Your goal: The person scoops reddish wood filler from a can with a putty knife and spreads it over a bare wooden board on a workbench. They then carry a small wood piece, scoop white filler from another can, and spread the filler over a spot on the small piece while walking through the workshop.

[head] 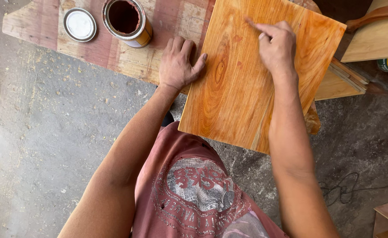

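One board (246,83); left hand (178,64) flat, right hand (276,46) fingertip pressing; one can (128,20).

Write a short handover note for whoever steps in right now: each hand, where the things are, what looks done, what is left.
Left hand: flat on the worn bench top, thumb against the orange-stained rectangular wooden panel.
Right hand: on the panel's upper part, forefinger extended on the surface.
Open round tin of reddish-brown stain and its round metal lid sit upper left on the bench.
Done: the panel's face looks stained all over.
Left: cannot tell.
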The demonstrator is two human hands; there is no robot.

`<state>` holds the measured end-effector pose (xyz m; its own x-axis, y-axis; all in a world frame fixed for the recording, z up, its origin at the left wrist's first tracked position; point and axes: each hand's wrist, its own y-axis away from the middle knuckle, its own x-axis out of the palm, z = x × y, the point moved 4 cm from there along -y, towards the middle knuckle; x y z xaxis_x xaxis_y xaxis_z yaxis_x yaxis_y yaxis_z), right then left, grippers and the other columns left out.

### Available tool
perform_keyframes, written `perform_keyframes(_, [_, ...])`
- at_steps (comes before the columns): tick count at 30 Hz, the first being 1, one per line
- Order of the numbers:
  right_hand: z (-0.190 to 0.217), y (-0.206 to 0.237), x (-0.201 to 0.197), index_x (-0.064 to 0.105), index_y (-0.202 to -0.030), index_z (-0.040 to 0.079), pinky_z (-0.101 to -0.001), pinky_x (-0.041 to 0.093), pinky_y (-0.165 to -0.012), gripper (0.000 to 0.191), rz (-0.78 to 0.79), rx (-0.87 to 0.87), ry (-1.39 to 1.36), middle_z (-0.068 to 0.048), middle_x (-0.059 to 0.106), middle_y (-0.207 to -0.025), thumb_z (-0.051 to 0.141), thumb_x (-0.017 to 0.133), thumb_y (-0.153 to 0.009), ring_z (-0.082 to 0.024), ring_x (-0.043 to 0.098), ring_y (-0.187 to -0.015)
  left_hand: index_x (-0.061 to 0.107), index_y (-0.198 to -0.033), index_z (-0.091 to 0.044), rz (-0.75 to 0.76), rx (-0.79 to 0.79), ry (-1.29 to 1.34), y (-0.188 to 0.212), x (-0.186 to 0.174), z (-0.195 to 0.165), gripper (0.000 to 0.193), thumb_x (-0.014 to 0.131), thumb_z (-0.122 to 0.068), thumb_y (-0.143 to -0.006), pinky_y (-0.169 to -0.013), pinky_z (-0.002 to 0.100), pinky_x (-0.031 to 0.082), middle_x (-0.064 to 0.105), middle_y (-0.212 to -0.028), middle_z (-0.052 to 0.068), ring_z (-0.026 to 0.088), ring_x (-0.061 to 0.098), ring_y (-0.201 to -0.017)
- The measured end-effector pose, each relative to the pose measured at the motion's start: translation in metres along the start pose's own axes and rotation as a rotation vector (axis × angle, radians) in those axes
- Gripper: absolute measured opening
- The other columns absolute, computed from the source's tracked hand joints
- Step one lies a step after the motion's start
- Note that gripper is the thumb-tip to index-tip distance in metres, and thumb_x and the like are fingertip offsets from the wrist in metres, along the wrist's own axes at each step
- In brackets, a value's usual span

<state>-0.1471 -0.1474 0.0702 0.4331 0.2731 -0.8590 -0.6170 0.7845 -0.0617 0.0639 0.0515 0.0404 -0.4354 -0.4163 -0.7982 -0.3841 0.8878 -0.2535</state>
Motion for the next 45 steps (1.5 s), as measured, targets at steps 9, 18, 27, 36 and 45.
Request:
perform_keyframes(9, [-0.01, -0.021, -0.009, 0.082, -0.119, 0.009, -0.0373, 0.054, -0.085, 0.027, -0.11, -0.05, -0.023, -0.013, 0.066, -0.105, 0.0, 0.072, -0.096, -0.025, 0.065, -0.095, 0.062, -0.098, -0.008, 0.009, 0.001, -0.016, 0.0, 0.002, 0.001, 0.044, 0.067, -0.051, -0.097, -0.084, 0.044, 0.05, 0.054, -0.099, 0.012, 0.031, 0.054, -0.096])
perform_keyframes(18, [-0.017, -0.025, -0.002, 0.083, -0.116, 0.013, -0.036, 0.055, -0.087, 0.021, -0.118, 0.026, -0.052, -0.012, 0.067, -0.105, 0.006, 0.073, -0.099, -0.023, 0.066, -0.095, 0.061, -0.098, -0.008, -0.008, 0.008, 0.003, -0.001, 0.001, 0.0, 0.041, 0.069, -0.048, -0.098, -0.085, 0.044, 0.05, 0.055, -0.099, 0.012, 0.032, 0.054, -0.096])
perform_keyframes(27, [-0.027, -0.011, -0.008, 0.082, -0.118, 0.012, -0.0344, 0.052, -0.079, 0.02, -0.004, 0.039, -0.045, -0.01, 0.066, -0.098, 0.007, 0.072, -0.101, -0.02, 0.062, -0.088, 0.06, -0.097, -0.008, 0.018, -0.005, -0.02, -0.001, 0.001, 0.0, 0.042, 0.066, -0.049, -0.099, -0.084, 0.044, 0.049, 0.054, -0.098, 0.012, 0.031, 0.054, -0.094])
perform_keyframes(36, [0.007, 0.074, -0.003, 0.08, -0.116, 0.006, -0.0404, 0.053, -0.083, 0.02, -0.053, 0.004, -0.052, -0.016, 0.071, -0.101, 0.004, 0.07, -0.1, -0.031, 0.067, -0.092, 0.06, -0.097, -0.007, -0.001, 0.006, -0.041, 0.003, 0.009, 0.006, 0.043, 0.065, -0.049, -0.099, -0.084, 0.045, 0.049, 0.054, -0.099, 0.013, 0.032, 0.055, -0.095])
perform_keyframes(45, [0.114, 0.079, -0.019, 0.074, -0.121, 0.004, -0.0382, 0.054, -0.074, 0.024, -0.093, 0.07, -0.18, -0.017, 0.069, -0.099, 0.002, 0.064, -0.1, -0.027, 0.069, -0.083, 0.062, -0.129, -0.01, -0.303, 0.02, 0.226, 0.025, -0.072, -0.005, 0.047, 0.08, -0.033, -0.093, -0.106, 0.046, 0.047, 0.056, -0.127, 0.015, 0.034, 0.055, -0.121])
